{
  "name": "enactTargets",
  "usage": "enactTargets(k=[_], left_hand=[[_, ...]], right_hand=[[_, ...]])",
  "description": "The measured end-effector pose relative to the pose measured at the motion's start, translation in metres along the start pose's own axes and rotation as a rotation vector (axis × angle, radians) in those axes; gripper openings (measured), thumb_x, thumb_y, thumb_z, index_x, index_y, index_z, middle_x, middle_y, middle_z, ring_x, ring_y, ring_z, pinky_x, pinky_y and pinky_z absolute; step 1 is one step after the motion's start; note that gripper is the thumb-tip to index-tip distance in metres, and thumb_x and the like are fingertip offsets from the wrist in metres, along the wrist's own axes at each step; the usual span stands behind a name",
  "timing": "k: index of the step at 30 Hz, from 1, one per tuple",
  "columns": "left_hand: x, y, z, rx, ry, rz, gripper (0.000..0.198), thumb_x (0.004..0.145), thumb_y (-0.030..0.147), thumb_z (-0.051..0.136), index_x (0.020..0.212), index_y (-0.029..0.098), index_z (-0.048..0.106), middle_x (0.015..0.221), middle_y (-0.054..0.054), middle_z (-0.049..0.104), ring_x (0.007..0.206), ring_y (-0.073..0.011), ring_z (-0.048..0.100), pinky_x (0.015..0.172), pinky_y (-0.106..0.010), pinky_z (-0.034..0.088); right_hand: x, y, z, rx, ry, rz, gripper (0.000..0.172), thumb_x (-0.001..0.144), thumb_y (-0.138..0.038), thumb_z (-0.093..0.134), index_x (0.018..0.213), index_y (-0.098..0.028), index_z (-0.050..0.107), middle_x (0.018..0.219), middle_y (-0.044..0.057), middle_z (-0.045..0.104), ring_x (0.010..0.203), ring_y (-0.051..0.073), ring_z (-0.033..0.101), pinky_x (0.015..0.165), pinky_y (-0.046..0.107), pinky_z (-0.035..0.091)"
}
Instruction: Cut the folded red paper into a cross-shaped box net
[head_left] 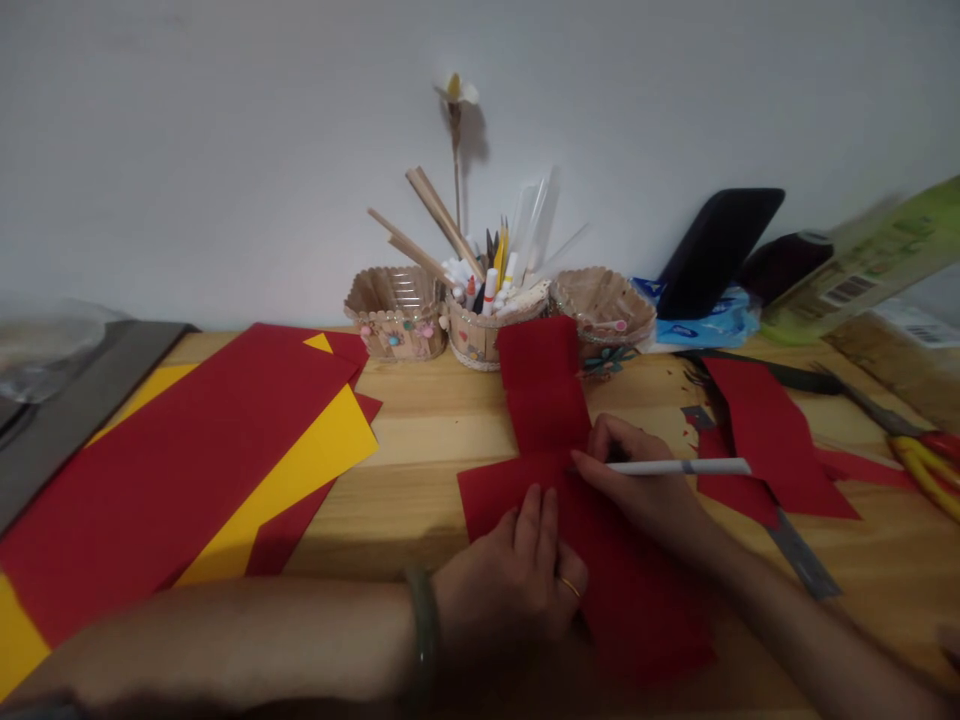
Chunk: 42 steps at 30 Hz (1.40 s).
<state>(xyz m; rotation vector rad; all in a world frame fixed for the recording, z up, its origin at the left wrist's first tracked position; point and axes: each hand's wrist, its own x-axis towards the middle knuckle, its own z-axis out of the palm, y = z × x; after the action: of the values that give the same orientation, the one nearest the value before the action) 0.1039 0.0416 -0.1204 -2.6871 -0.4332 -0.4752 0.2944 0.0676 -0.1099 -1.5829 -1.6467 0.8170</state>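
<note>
A folded and cut sheet of red paper lies before me, its narrow top section standing up against the baskets. My left hand rests on the paper with its fingers stretched out, pressing it to the table. A ring and a green bangle show on that side. In my right hand is a white pen, gripped between thumb and fingers. Its tip end is by the fold in the paper, hidden behind the fingers, so I cannot tell whether it touches.
Red and yellow sheets are stacked at left. Decorated baskets with pens and sticks line the wall. A phone leans on a blue packet. Red scraps and yellow-handled scissors lie right, near a green bottle.
</note>
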Motion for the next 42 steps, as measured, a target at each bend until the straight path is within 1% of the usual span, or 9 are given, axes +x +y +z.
enactTargets(k=[6, 11, 16, 20, 26, 35, 42], left_hand=[[0.001, -0.001, 0.000, -0.014, 0.016, -0.014, 0.016, 0.089, 0.015, 0.040, 0.086, 0.008, 0.055, 0.106, -0.025, 0.067, 0.100, -0.0310, 0.065, 0.070, -0.033, 0.055], [0.001, -0.001, -0.002, -0.025, 0.021, -0.032, 0.018, 0.088, 0.012, 0.038, 0.085, 0.009, 0.055, 0.105, -0.023, 0.067, 0.100, -0.0303, 0.065, 0.070, -0.032, 0.055], [0.002, -0.001, -0.002, -0.018, 0.029, -0.025, 0.017, 0.088, 0.011, 0.038, 0.085, 0.009, 0.055, 0.105, -0.024, 0.067, 0.100, -0.0305, 0.065, 0.070, -0.032, 0.055], [0.002, -0.001, -0.001, -0.016, 0.021, -0.024, 0.016, 0.088, 0.013, 0.039, 0.085, 0.009, 0.055, 0.105, -0.024, 0.067, 0.100, -0.0303, 0.066, 0.070, -0.032, 0.055], [0.001, -0.001, 0.000, -0.010, 0.045, -0.029, 0.017, 0.088, 0.013, 0.039, 0.084, 0.009, 0.055, 0.103, -0.024, 0.068, 0.098, -0.0307, 0.066, 0.070, -0.032, 0.054], [0.001, -0.001, 0.000, -0.015, 0.021, -0.021, 0.015, 0.088, 0.015, 0.040, 0.085, 0.010, 0.054, 0.105, -0.024, 0.067, 0.100, -0.0306, 0.065, 0.069, -0.031, 0.054], [0.001, -0.002, -0.001, -0.008, 0.019, -0.021, 0.016, 0.088, 0.013, 0.039, 0.085, 0.010, 0.055, 0.105, -0.023, 0.068, 0.100, -0.0296, 0.066, 0.069, -0.031, 0.055]], right_hand=[[0.001, -0.003, 0.001, 0.053, -0.001, 0.016, 0.025, 0.076, -0.024, 0.056, 0.060, -0.025, 0.036, 0.056, -0.006, 0.042, 0.052, 0.013, 0.036, 0.048, 0.026, 0.027], [0.001, -0.008, 0.002, 0.102, 0.018, 0.030, 0.029, 0.078, -0.027, 0.056, 0.059, -0.025, 0.035, 0.055, -0.007, 0.037, 0.051, 0.012, 0.033, 0.047, 0.026, 0.025], [0.000, -0.007, 0.000, 0.143, -0.001, 0.018, 0.022, 0.076, -0.024, 0.057, 0.064, -0.024, 0.038, 0.058, -0.007, 0.039, 0.051, 0.012, 0.033, 0.046, 0.025, 0.025], [0.001, -0.003, -0.002, 0.138, -0.004, 0.002, 0.022, 0.074, -0.023, 0.058, 0.061, -0.023, 0.040, 0.058, -0.006, 0.042, 0.053, 0.012, 0.034, 0.049, 0.025, 0.027], [0.001, 0.000, -0.002, 0.117, 0.004, 0.001, 0.024, 0.074, -0.022, 0.056, 0.059, -0.023, 0.038, 0.054, -0.006, 0.040, 0.051, 0.012, 0.034, 0.047, 0.025, 0.025], [0.003, 0.001, -0.003, 0.090, 0.015, 0.000, 0.023, 0.074, -0.025, 0.055, 0.059, -0.024, 0.037, 0.054, -0.006, 0.040, 0.050, 0.012, 0.034, 0.047, 0.025, 0.026], [0.004, 0.002, -0.004, 0.079, -0.015, -0.001, 0.024, 0.074, -0.025, 0.056, 0.058, -0.024, 0.038, 0.053, -0.007, 0.040, 0.050, 0.012, 0.034, 0.046, 0.025, 0.026]])
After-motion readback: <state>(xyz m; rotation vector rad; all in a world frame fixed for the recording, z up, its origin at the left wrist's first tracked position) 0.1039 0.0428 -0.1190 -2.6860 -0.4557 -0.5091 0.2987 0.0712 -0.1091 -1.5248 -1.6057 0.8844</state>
